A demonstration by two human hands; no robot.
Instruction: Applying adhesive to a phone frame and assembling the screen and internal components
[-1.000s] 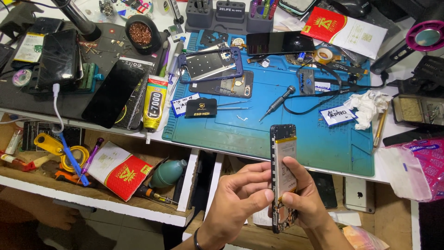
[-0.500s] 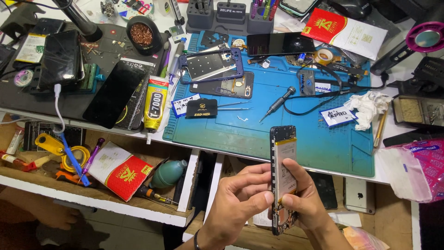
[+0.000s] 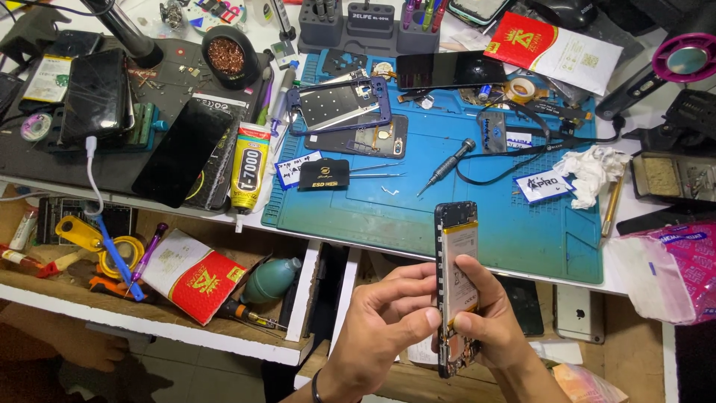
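Observation:
I hold an opened phone (image 3: pixel 456 246) upright in front of the bench edge, its back off and a pale battery showing. My left hand (image 3: pixel 384 328) grips its left side, thumb and forefinger pressed on the lower half. My right hand (image 3: pixel 492 325) holds the right side, thumb across the battery and fingers behind the phone. Just beyond it lies a blue work mat (image 3: pixel 477 216).
On the mat lie a screwdriver (image 3: pixel 446 166), tweezers (image 3: pixel 377 172), a purple phone frame (image 3: pixel 339 104) and a crumpled tissue (image 3: pixel 589 173). A glue tube (image 3: pixel 249 170) and dark phones (image 3: pixel 183 153) lie left. A lower shelf holds a green air blower (image 3: pixel 272 277) and tools.
The hands and phone have barely shifted; my fingers adjust slightly on the phone's lower half.

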